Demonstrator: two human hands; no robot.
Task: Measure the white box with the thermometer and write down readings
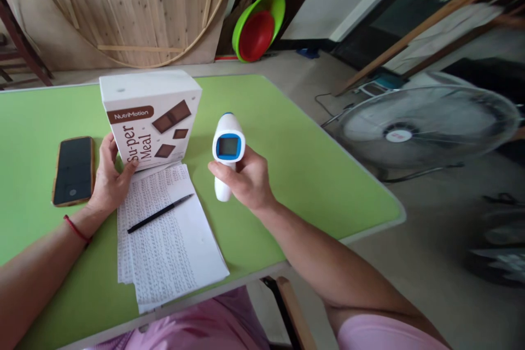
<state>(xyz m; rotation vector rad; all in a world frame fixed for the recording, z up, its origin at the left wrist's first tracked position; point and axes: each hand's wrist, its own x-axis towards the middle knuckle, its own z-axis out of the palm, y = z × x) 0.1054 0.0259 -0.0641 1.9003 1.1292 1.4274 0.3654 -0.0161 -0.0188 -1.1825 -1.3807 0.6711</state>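
My left hand (pixel 112 178) grips the lower left corner of a white box (pixel 168 101) printed "NutriMotion Su-per Meal" with brown chocolate pieces. The box stands upright on the green table, just behind some handwritten sheets (pixel 180 246). Wrapped round the handle of a white infrared thermometer (pixel 222 186) is my right hand (pixel 251 178). The thermometer's blue-framed grey screen faces me, and it is held above the table right of the papers. Across the sheets lies a black pen (pixel 159 213). Left of my left hand rests a phone (pixel 74 170) in a brownish case, its screen dark.
The green table (pixel 320 186) has a rounded corner at the right. Beyond it on the floor stands a large fan (pixel 397 134). A green basin (pixel 279 5) and a red basin (pixel 256 35) lean at the back, near a round wooden board (pixel 143 0).
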